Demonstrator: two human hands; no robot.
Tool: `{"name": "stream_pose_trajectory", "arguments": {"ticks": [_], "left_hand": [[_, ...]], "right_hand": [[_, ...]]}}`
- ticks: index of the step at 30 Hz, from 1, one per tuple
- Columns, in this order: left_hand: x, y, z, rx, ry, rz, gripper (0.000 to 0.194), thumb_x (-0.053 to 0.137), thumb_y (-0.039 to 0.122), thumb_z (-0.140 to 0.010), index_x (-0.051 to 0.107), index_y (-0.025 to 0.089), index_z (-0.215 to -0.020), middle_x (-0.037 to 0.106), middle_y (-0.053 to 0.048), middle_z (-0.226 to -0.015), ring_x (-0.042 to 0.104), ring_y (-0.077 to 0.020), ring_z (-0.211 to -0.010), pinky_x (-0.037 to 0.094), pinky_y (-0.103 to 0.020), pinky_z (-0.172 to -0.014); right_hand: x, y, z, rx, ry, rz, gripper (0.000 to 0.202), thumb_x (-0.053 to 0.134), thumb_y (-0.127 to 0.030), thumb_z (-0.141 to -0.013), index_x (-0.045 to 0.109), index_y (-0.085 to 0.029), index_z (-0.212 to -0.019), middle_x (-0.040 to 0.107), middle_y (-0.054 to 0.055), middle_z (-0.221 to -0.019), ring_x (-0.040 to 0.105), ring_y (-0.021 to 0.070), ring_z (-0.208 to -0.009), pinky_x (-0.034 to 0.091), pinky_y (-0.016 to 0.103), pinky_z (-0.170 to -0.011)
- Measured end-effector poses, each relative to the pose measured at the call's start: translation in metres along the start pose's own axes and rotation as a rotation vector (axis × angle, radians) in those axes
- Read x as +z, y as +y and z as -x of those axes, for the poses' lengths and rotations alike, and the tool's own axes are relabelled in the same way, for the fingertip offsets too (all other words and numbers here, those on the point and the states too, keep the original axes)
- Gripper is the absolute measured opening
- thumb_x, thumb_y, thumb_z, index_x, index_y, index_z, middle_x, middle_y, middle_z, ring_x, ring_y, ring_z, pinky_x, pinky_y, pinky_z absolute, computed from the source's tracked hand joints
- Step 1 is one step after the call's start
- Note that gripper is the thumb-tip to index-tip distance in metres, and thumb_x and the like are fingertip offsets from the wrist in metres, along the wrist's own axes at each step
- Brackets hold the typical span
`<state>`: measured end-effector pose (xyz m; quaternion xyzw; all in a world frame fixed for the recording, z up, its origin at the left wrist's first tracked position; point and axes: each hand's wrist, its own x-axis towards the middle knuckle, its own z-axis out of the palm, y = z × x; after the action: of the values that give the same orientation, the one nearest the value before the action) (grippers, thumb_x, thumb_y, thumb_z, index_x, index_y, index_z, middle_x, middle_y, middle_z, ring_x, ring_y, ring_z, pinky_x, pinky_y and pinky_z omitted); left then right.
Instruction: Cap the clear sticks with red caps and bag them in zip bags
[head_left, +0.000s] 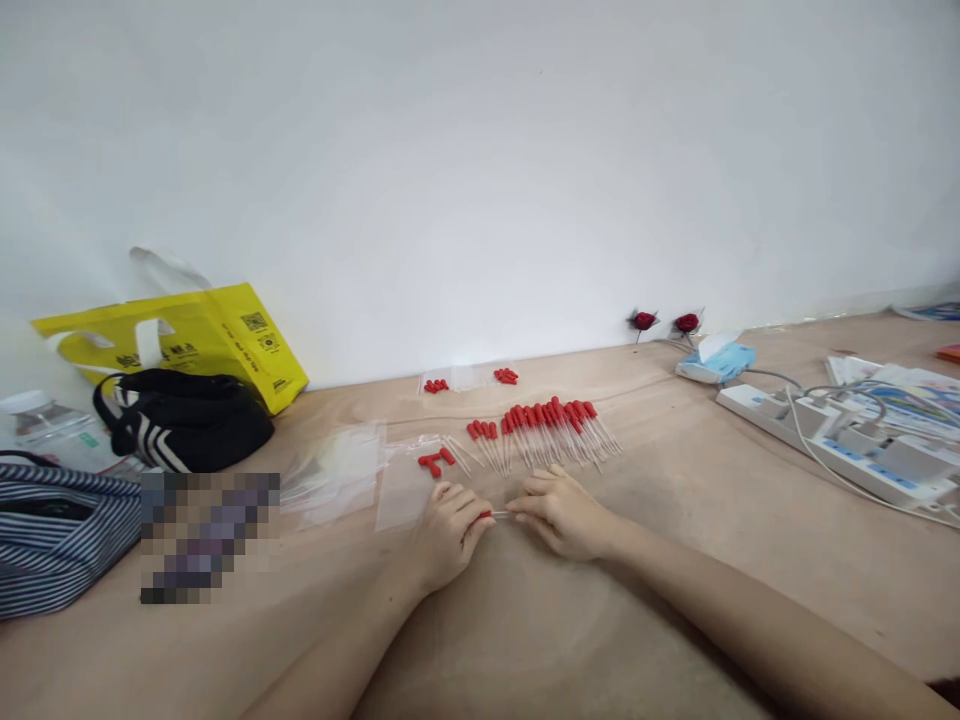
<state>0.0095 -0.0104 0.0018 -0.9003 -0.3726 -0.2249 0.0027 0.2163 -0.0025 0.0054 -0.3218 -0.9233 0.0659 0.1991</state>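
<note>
Low over the tabletop, my left hand (454,530) is closed around a red rubber bulb (485,514). My right hand (562,512) pinches the thin clear dropper tube (500,514), whose left end meets that bulb; how deep it sits is hidden. Behind my hands lies a row of droppers (551,415) with red bulbs facing the wall. Several loose red bulbs (431,463) rest on a clear plastic bag (401,485), and bare tubes (459,455) lie beside them. Farther back are two small packs of red bulbs (505,376) in clear plastic.
At left stand a yellow bag (225,340), a black pouch (202,420), a striped bag (67,540) and a stack of clear bags (337,470). A power strip (840,445) with cables, a tissue pack (716,360) and two dark red roses (643,320) are at right.
</note>
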Motion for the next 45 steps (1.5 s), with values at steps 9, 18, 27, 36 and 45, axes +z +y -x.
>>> {"name": "stream_pose_trajectory", "arguments": {"ticks": [9,18,27,36,45], "left_hand": [[-0.008,-0.032,0.003,-0.311,0.322,-0.111,0.033,0.051,0.030,-0.078,0.050,0.020,-0.109,0.055,-0.007,-0.095,0.050,-0.0234,-0.090,0.039,-0.038,-0.081],[-0.001,-0.079,0.015,-0.458,0.326,-0.117,0.021,0.050,0.019,-0.075,0.061,0.017,-0.092,0.054,-0.006,-0.089,0.052,-0.0221,-0.088,0.043,-0.036,-0.081],[-0.004,-0.072,0.009,-0.390,0.206,-0.113,0.024,0.046,0.019,-0.079,0.062,0.020,-0.096,0.051,-0.004,-0.082,0.053,-0.0180,-0.077,0.045,-0.032,-0.071],[-0.004,-0.065,0.005,-0.440,0.194,-0.154,0.010,0.050,0.024,-0.078,0.058,0.018,-0.082,0.054,-0.003,-0.078,0.055,-0.0186,-0.074,0.042,-0.032,-0.069],[0.000,-0.065,0.004,-0.562,0.215,-0.233,0.009,0.049,0.024,-0.076,0.047,0.019,-0.069,0.053,-0.001,-0.068,0.055,-0.0188,-0.068,0.041,-0.032,-0.067]], "right_hand": [[0.012,0.019,-0.014,0.400,0.262,-0.392,0.027,0.046,-0.022,-0.076,0.055,-0.018,-0.101,0.060,0.000,-0.068,0.050,0.0117,-0.058,0.036,0.023,-0.058],[0.022,0.026,-0.067,0.765,0.380,-0.216,0.010,0.049,-0.020,-0.072,0.053,-0.020,-0.081,0.062,-0.002,-0.068,0.055,0.0127,-0.064,0.029,0.025,-0.066],[0.032,0.019,-0.084,0.832,0.219,0.035,0.014,0.044,-0.023,-0.075,0.054,-0.019,-0.084,0.065,0.003,-0.074,0.057,0.0167,-0.073,0.020,0.032,-0.074],[0.031,0.003,-0.090,0.611,0.213,0.069,0.017,0.044,-0.025,-0.077,0.060,-0.021,-0.079,0.064,0.003,-0.084,0.054,0.0163,-0.082,0.021,0.031,-0.074],[0.046,-0.008,-0.117,0.706,0.108,0.173,0.024,0.044,-0.026,-0.079,0.061,-0.012,-0.088,0.063,0.013,-0.090,0.056,0.0210,-0.082,0.023,0.035,-0.078]]}}
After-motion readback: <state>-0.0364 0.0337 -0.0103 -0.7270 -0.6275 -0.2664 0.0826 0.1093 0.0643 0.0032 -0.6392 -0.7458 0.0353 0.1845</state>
